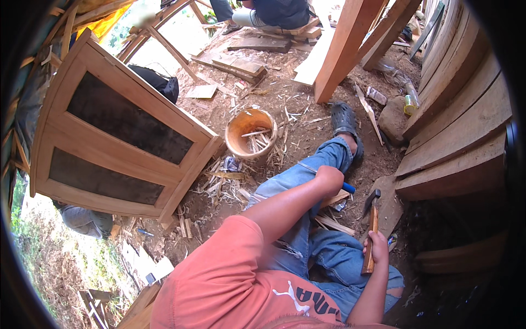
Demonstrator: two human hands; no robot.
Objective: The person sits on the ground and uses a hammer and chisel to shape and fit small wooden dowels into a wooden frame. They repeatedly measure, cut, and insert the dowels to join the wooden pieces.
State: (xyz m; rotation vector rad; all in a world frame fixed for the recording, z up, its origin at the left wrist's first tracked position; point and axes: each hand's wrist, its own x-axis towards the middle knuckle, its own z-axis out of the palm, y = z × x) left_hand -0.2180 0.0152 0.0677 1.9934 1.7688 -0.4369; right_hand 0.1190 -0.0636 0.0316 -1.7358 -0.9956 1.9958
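Note:
My left hand (330, 180) is closed around a blue-handled tool (348, 188) over my bent leg. The handle's end sticks out on the right of the fist, and a thin shaft shows on the left; its tip is too small to tell. My right hand (377, 245) grips a hammer (374, 219) by the lower part of its wooden handle. The dark metal head points up and away from me, beside my knee. The two tools are apart. Split wood strips (335, 225) lie on the ground between my legs.
A wooden frame with dark panels (126, 118) leans at the left. An orange bucket (235, 131) holding wood strips stands amid shavings. A wooden post (342, 55) rises ahead, and stacked planks (455, 159) line the right. Another person (279, 13) sits at the far end.

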